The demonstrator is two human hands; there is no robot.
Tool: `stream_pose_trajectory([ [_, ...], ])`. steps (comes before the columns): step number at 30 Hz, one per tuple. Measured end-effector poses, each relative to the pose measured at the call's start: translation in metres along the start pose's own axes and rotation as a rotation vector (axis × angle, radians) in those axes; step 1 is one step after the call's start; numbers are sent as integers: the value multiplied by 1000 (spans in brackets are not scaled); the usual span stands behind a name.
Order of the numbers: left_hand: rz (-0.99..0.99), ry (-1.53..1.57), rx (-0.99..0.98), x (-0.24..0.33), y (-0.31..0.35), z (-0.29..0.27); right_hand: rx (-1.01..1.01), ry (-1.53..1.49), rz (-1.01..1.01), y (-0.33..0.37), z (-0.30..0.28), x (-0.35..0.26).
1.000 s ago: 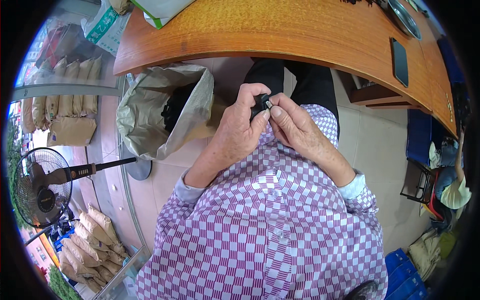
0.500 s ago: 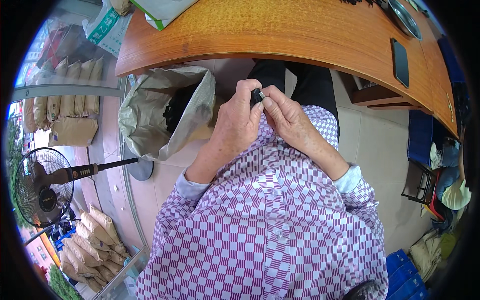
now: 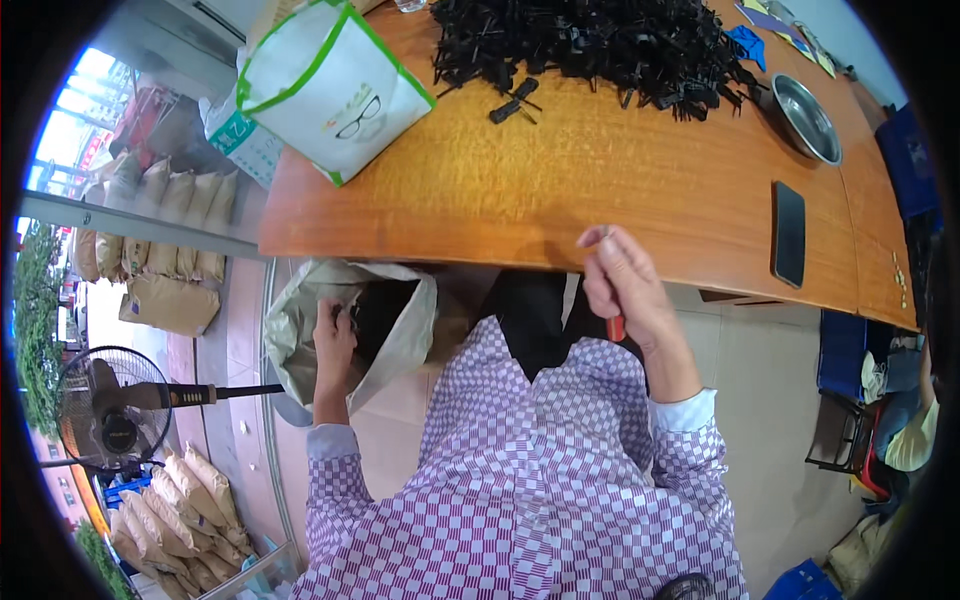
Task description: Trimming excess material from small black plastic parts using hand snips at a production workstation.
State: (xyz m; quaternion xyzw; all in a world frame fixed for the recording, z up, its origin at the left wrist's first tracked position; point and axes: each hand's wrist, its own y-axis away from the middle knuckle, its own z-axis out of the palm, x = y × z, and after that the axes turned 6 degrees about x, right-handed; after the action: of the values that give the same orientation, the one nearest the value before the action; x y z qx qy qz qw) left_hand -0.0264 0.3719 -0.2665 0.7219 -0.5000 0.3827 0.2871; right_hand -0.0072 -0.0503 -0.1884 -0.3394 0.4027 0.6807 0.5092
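Note:
My left hand (image 3: pixel 335 350) reaches into the mouth of a whitish woven sack (image 3: pixel 405 345); its fingers are apart, and dark contents lie behind them. Over the desk's front edge, my right hand (image 3: pixel 637 290) is closed around a small tool with a red handle (image 3: pixel 615 328), whose end sticks out below the fist. The rest of that tool is mostly hidden by the fingers. A large heap of black plastic parts (image 3: pixel 590 45) lies at the far side of the wooden desk (image 3: pixel 450 200). One black part (image 3: pixel 515 103) lies apart, in front of the heap.
A white bag with green edging (image 3: pixel 340 110) stands at the desk's left. On the right are a metal bowl (image 3: pixel 805 120) and a dark phone (image 3: pixel 788 233). A fan (image 3: pixel 115 410) stands left, near stacked brown sacks (image 3: pixel 185 515). Another person (image 3: pixel 915 430) is at the far right.
My hands were together before my chest on a small black part. The left has moved left into the sack; the right has moved forward to the desk edge. More of the desk now shows.

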Motion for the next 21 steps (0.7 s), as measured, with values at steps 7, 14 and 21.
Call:
stream_pose_trajectory([
  [7, 21, -380, -31, -55, -17, -2, 93, -314, 10, -32, -41, -10],
  [14, 419, -781, 233, 79, -26, 27, 39, -508, 16, -37, -61, 6],
  [21, 886, -267, -62, 221, -84, 160, 1, -663, -1, -40, -68, 6],
])
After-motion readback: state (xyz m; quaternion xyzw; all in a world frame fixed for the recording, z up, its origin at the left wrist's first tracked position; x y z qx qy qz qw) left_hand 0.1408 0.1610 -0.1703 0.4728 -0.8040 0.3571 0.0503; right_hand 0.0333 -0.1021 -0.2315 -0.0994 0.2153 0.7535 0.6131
